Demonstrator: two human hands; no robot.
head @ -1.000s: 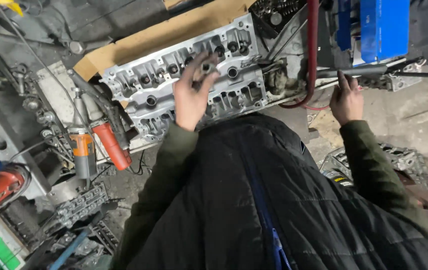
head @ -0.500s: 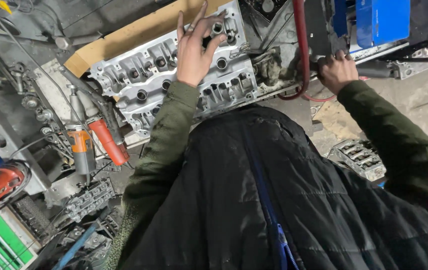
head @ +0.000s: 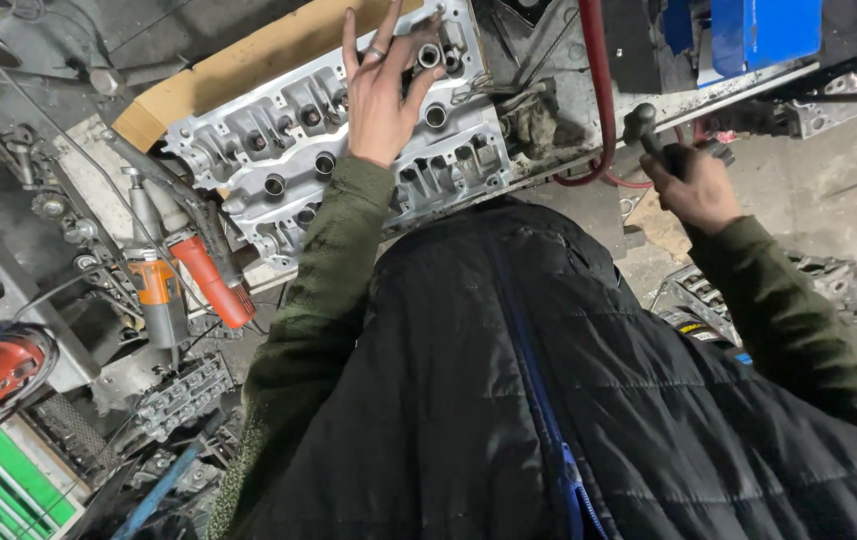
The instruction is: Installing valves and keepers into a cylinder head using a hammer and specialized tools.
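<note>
The silver cast-aluminium cylinder head point(head: 319, 140) with its rows of round bores lies across the cluttered bench point(head: 69, 180), on a strip of brown cardboard point(head: 239, 65). The left hand point(head: 381, 95) rests on its upper end, fingers spread, its grip open and holding nothing. Well apart to the right, the right hand point(head: 694, 185) has its grip closed around a dark tool handle point(head: 644, 125). A red hose point(head: 597, 70) hangs between them.
</note>
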